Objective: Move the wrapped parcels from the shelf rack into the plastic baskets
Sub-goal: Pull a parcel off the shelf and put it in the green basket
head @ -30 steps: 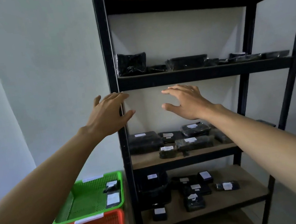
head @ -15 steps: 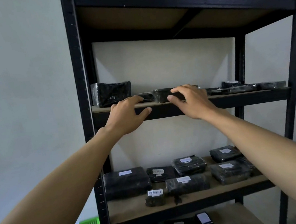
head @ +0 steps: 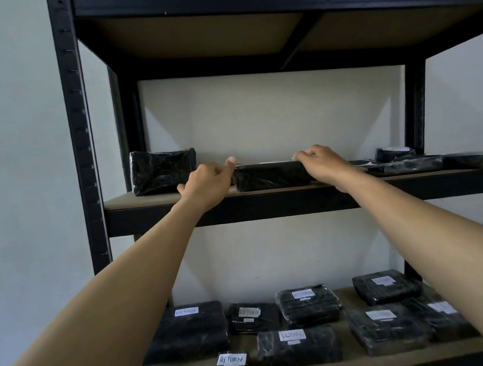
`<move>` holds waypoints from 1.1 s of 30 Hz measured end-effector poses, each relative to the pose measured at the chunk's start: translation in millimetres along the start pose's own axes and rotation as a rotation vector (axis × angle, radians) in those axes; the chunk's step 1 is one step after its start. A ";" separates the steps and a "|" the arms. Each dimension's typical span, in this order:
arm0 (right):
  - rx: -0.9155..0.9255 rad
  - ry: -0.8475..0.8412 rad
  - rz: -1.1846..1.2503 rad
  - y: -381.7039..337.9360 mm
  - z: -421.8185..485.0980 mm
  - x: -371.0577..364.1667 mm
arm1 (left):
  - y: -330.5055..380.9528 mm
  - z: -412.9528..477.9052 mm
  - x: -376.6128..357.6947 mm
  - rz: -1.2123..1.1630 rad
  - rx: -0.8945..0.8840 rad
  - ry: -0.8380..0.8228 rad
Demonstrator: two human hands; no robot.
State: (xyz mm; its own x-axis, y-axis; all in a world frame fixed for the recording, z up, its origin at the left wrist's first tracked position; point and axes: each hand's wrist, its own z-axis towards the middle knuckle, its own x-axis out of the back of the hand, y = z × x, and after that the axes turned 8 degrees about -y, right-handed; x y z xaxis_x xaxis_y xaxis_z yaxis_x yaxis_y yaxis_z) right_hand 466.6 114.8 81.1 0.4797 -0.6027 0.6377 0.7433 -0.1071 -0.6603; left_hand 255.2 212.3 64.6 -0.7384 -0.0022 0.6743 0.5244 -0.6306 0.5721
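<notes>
The wrapped parcel (head: 271, 175) lies flat near the front of the upper shelf of the shelf rack (head: 268, 208), directly between the two sets of fingers. Its long axis runs side to side along the shelf edge. The left hand (head: 206, 184) curls its fingers (head: 229, 162) over the parcel's left end and the right hand (head: 322, 163) curls its fingers (head: 302, 154) over the right end, so each hand grips one end and neither is nearer. I cannot tell how the thumbs sit. Outward of the left fingers stands a bulky parcel (head: 163, 171), apart from the held one. Outward of the right fingers, past the wrist, lie flat parcels (head: 405, 166). Nothing stands on the near side of the fingers, so a straight pull off the edge looks unobstructed. Labelled parcels (head: 308, 304) sit on the shelf below the fingers; no basket shows.
</notes>
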 end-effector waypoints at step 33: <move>0.490 -0.048 0.070 27.5 -8.5 -9.2 | 12.4 -46.6 -19.5 -0.082 -0.099 0.243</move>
State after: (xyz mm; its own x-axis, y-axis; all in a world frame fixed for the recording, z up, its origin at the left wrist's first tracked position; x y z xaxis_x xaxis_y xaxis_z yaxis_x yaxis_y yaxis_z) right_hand 478.6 110.7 53.7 0.5485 -0.5568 0.6238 0.8349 0.3234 -0.4455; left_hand 256.3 168.4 36.8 -0.8632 -0.1264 0.4888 0.4231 -0.7093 0.5638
